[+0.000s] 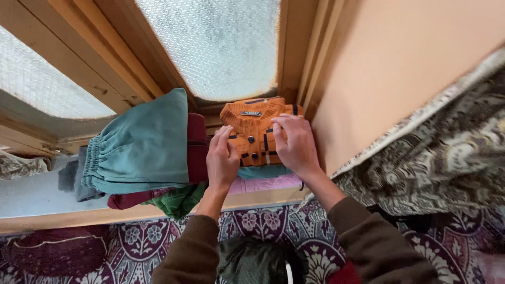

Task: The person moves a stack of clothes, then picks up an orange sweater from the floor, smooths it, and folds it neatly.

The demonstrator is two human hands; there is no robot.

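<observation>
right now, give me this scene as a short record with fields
left hand: flat on the orange sweater
right hand: pressing the same sweater
sweater: folded, atop a teal garment and a pink garment
beside it: green folded garment on a maroon one
setting: wooden sill under frosted windows

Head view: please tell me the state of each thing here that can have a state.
Orange sweater: folded, on top of a stack.
Left hand: flat on the sweater.
Right hand: flat on the sweater.
Green garment: folded, on the neighbouring pile.
Pink cloth: folded, low in the stack.
Window: shut, frosted glass.
</observation>
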